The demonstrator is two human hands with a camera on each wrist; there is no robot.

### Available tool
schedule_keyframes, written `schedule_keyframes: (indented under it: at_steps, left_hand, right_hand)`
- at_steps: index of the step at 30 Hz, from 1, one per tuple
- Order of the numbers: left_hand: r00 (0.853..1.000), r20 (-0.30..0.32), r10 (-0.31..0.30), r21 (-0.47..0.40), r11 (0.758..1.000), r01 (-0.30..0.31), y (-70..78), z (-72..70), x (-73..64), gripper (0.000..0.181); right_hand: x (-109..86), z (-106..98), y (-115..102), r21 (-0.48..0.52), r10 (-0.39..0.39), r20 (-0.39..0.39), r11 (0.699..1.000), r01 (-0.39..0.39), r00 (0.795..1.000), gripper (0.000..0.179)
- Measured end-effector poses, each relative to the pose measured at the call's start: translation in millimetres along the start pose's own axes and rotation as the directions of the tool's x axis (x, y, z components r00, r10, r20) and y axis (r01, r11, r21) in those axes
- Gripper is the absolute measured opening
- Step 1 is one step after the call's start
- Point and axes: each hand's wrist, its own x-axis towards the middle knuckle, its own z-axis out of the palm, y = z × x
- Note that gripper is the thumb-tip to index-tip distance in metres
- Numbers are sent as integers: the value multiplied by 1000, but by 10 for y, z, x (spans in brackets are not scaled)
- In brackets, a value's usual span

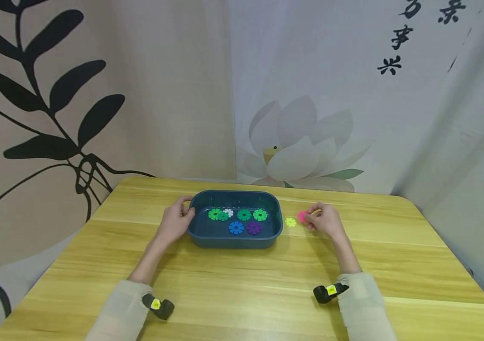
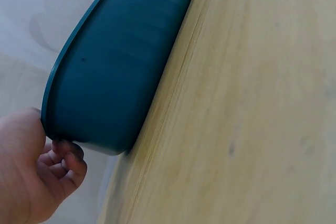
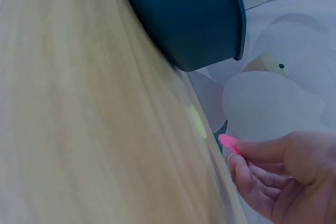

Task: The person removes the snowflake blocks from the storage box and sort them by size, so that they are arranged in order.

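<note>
A dark blue-green plastic basin (image 1: 235, 243) stands on the table, with several flower-shaped plastic discs inside: green, white, a blue disc (image 1: 236, 228) and a purple disc (image 1: 254, 228). My left hand (image 1: 176, 219) grips the basin's left end by the rim, thumb over the edge; in the left wrist view its fingers curl under that rim. To the right of the basin, my right hand (image 1: 326, 219) pinches a pink flower-shaped disc (image 3: 228, 142) between thumb and fingers. A yellow-green flower-shaped disc (image 1: 291, 222) lies on the table between the basin and the right hand.
The wooden table (image 1: 242, 293) has rounded back corners. Behind it hangs a pale curtain (image 1: 182, 94) printed with dark leaves, a lotus and characters. A small black device with a yellow label sits on each wrist.
</note>
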Motion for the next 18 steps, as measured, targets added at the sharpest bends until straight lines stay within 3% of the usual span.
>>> schedule_keyframes:
  at_steps: [6, 18]
  left_hand:
    - [1000, -5, 1, 5, 1000, -1, -2, 6, 3, 39]
    - [1000, -1, -4, 3, 1000, 4, 32, -6, -9, 39]
  right_hand:
    - [7, 36, 63, 15, 78, 27, 997, -78, 997, 17]
    - [-4, 122, 29, -14, 78, 42, 997, -77, 996, 17]
